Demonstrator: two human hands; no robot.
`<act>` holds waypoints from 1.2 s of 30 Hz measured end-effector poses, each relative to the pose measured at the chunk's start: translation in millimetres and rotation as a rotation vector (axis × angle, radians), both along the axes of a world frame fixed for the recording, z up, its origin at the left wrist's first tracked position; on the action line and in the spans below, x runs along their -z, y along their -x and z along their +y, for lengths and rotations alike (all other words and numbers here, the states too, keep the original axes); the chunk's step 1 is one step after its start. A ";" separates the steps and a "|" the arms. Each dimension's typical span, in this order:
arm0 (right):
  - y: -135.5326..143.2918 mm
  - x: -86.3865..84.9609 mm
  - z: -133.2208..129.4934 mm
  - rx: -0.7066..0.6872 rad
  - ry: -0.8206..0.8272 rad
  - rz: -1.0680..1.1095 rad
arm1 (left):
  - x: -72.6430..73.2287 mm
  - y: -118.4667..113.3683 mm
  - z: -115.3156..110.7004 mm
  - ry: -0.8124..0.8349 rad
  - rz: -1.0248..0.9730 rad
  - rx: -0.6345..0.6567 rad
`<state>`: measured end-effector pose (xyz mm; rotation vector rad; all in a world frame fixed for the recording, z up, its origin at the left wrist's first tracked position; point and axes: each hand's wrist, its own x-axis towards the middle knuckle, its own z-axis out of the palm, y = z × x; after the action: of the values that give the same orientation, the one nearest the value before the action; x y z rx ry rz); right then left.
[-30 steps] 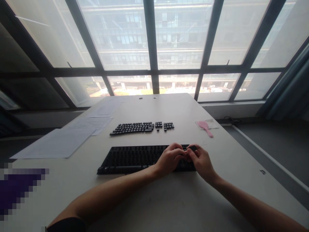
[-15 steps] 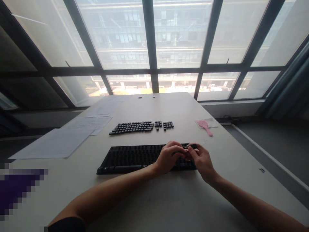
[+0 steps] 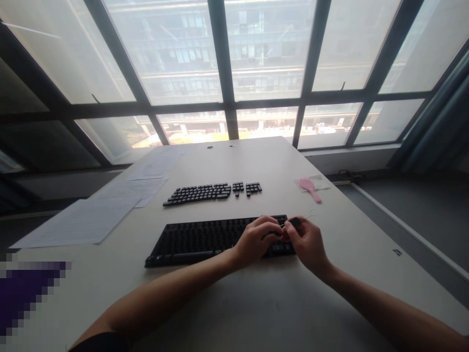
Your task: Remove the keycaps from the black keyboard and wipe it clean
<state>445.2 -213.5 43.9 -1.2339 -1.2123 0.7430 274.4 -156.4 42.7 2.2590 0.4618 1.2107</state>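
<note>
A black keyboard lies across the table before me, mostly stripped of its keycaps, though some remain along the front edge. Over its right end, my right hand is closed on a small black-bodied tool with thin wires at both sides, which looks like a wire keycap puller. My left hand meets it from the left, fingers pinched at the wire end; whatever lies between those fingertips is hidden. Behind the keyboard, removed black keycaps are laid out in keyboard order, with smaller groups at their right.
A pink paddle-shaped object lies on a clear plastic wrapper at the right. Paper sheets cover the table's left side. A small dark piece is near the right edge. Large windows stand beyond the table.
My view has shifted slightly. Both hands stay together over the keyboard's right end, and the black tool body shows a little more clearly in my right fingers.
</note>
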 end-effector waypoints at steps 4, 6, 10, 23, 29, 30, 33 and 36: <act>-0.3 3.4 2.5 -0.008 -0.008 0.026 | -16.1 10.5 30.2 0.072 0.062 -0.181; -0.2 4.0 2.9 -0.010 -0.013 0.028 | -18.5 16.5 55.1 0.071 0.101 -0.249; -0.8 3.3 2.7 -0.031 -0.018 0.043 | -4.6 19.7 106.3 0.109 0.347 -0.302; -9.7 1.2 3.2 -0.070 -0.015 0.010 | 16.1 10.3 164.8 -0.030 0.574 -0.553; -10.6 -0.6 2.5 -0.081 -0.015 0.000 | 15.0 12.4 168.9 -0.068 0.607 -0.577; -10.8 -0.6 2.7 -0.082 -0.013 -0.002 | 14.5 12.6 169.4 -0.073 0.609 -0.578; -11.2 0.4 3.4 -0.085 -0.007 -0.010 | 13.6 12.2 170.9 -0.080 0.609 -0.583; -10.5 1.5 3.6 -0.085 -0.005 -0.016 | 14.3 10.7 171.6 -0.083 0.607 -0.580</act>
<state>455.7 -209.8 42.5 -1.1922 -1.2850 0.7937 263.7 15.2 28.4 2.6404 1.3903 0.7524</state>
